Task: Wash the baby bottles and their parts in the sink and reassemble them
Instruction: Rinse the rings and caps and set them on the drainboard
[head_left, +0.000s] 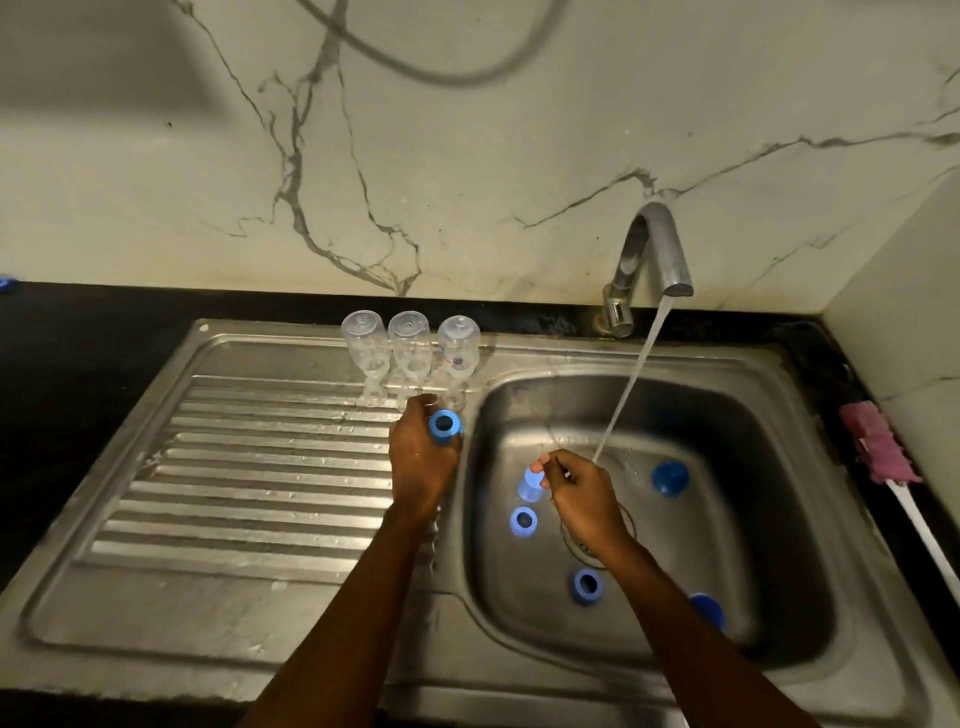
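Left hand: the left hand (421, 467) grips a blue plastic screw ring (444, 427), its opening facing up, above the fingers at the steel drainboard's (234, 467) edge.
Right hand: the right hand (582, 499) is over the steel sink basin (753, 519), fingertips pinching a small pale translucent part (531, 483) that sits just left of them.
Bottles: three clear plastic bottles (410, 353) stand inverted just behind the left hand.
Basin: two blue rings (523, 521) and two blue domed caps (670, 478) lie on the bottom.
Tap: the metal tap (654, 249) is running.

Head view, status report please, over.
Left hand grips blue ring. Right hand pinches pale part over basin. Three bottles inverted on drainboard. Tap running.
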